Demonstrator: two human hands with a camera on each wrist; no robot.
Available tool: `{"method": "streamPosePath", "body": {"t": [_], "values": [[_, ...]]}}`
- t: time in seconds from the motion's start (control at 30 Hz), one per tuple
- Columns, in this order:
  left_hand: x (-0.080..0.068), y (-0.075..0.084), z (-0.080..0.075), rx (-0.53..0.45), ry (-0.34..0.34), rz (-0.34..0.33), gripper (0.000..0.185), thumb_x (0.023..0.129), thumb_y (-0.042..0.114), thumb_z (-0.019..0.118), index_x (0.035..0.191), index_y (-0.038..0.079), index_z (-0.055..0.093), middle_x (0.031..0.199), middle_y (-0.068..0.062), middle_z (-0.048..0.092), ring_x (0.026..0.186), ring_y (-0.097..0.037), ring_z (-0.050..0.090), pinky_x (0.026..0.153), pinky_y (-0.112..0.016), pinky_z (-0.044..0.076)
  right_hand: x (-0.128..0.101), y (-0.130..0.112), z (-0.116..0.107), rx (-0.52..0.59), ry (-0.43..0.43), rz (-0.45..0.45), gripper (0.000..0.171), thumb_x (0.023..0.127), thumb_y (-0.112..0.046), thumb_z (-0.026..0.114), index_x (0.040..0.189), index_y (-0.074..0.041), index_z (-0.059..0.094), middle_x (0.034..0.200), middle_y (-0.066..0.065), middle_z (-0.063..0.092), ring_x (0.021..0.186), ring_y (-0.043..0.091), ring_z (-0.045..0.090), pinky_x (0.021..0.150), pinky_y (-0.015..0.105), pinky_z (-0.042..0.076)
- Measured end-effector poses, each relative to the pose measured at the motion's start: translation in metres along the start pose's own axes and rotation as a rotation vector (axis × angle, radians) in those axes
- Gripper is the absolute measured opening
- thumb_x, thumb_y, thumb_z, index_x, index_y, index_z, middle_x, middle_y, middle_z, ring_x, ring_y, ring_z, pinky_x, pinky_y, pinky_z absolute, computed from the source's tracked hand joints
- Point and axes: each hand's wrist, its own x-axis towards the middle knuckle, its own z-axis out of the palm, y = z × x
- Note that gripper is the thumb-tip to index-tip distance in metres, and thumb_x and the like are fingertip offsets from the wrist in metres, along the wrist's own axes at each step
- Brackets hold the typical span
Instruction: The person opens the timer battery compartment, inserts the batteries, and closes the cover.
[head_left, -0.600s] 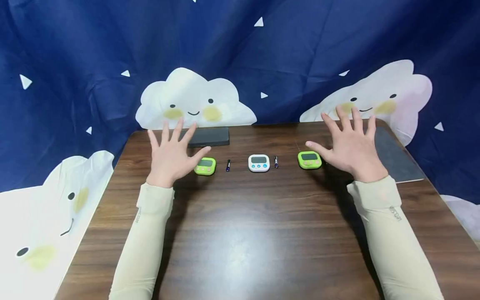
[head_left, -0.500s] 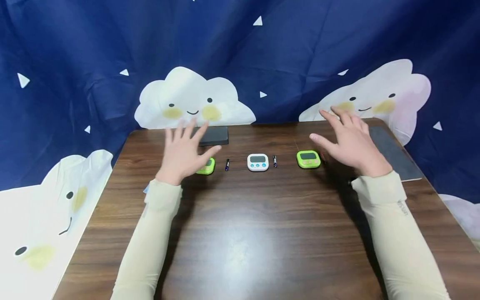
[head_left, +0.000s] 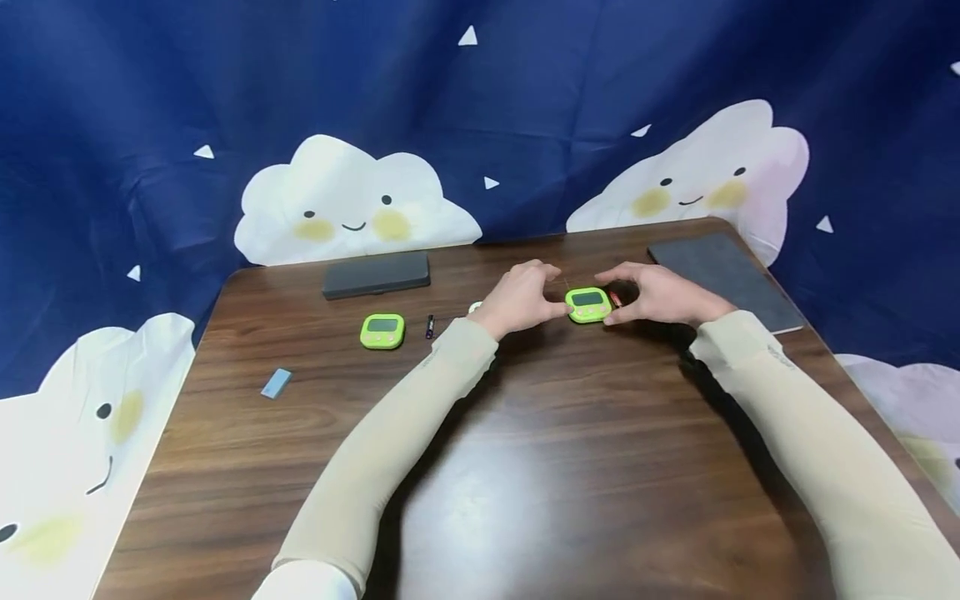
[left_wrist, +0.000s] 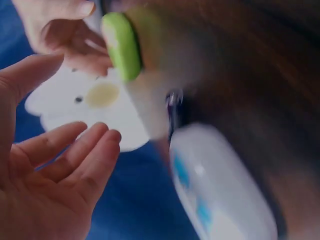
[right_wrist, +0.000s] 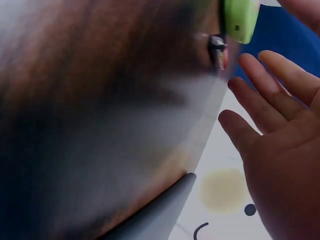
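A lime-green digital timer (head_left: 588,306) lies on the table between my two hands. Close to its left side is my left hand (head_left: 523,297), thumb and fingers apart with nothing in the grasp. On its other side my right hand (head_left: 654,293) is spread in a loose C; in the right wrist view its fingers (right_wrist: 275,100) are extended and hold nothing. Whether a fingertip touches the timer, I cannot tell. My left forearm and hand mostly cover a white timer (left_wrist: 220,185). Under my right hand sits a small red battery-like cylinder (head_left: 616,298).
Another green timer (head_left: 382,331) and a small dark cylinder (head_left: 430,326) lie further left. A blue eraser-like block (head_left: 276,383) is near the left edge. At the back are a dark case (head_left: 377,274) and, on the right, a dark flat notebook-like board (head_left: 723,282).
Both hands have come down from spread poses above the table. My left hand has swept right, and my right hand slightly left, to the right-hand green timer. The head view has shifted too.
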Motion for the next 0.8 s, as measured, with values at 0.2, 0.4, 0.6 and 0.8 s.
{"method": "streamPosePath", "body": {"t": [0.2, 0.4, 0.6, 0.8], "values": [[0.038, -0.013, 0.046, -0.012, -0.094, -0.064, 0.077, 0.094, 0.045, 0.089, 0.157, 0.009, 0.064, 0.148, -0.007, 0.071, 0.135, -0.024, 0.068, 0.116, -0.038, 0.057, 0.005, 0.0, 0.008, 0.024, 0.0, -0.018, 0.078, 0.09, -0.033, 0.097, 0.156, -0.008, 0.064, 0.156, 0.017, 0.064, 0.14, 0.037, 0.062, 0.119, 0.062, 0.049], [0.072, -0.029, 0.09, 0.041, -0.114, -0.09, 0.069, 0.089, 0.043, 0.093, 0.146, 0.012, 0.072, 0.138, -0.004, 0.074, 0.123, -0.023, 0.069, 0.106, -0.037, 0.059, 0.0, 0.005, 0.012, 0.029, 0.014, 0.002, 0.069, 0.09, -0.026, 0.097, 0.151, -0.009, 0.069, 0.151, 0.016, 0.067, 0.137, 0.037, 0.063, 0.117, 0.06, 0.05], [0.078, -0.038, 0.098, 0.06, -0.103, -0.078, 0.059, 0.087, 0.048, 0.094, 0.136, 0.018, 0.078, 0.126, 0.004, 0.077, 0.11, -0.016, 0.073, 0.096, -0.032, 0.062, 0.001, 0.004, 0.014, -0.018, 0.022, -0.004, 0.066, 0.089, -0.023, 0.097, 0.148, -0.008, 0.071, 0.145, 0.014, 0.07, 0.125, 0.033, 0.066, 0.111, 0.054, 0.052], [0.052, -0.024, 0.063, -0.073, -0.042, -0.075, 0.066, 0.09, 0.042, 0.093, 0.146, 0.014, 0.074, 0.131, 0.0, 0.077, 0.116, -0.016, 0.073, 0.103, -0.03, 0.059, 0.001, -0.006, 0.004, -0.008, 0.063, -0.022, 0.066, 0.091, -0.025, 0.097, 0.149, -0.009, 0.07, 0.146, 0.014, 0.07, 0.13, 0.034, 0.066, 0.113, 0.057, 0.052]]}}
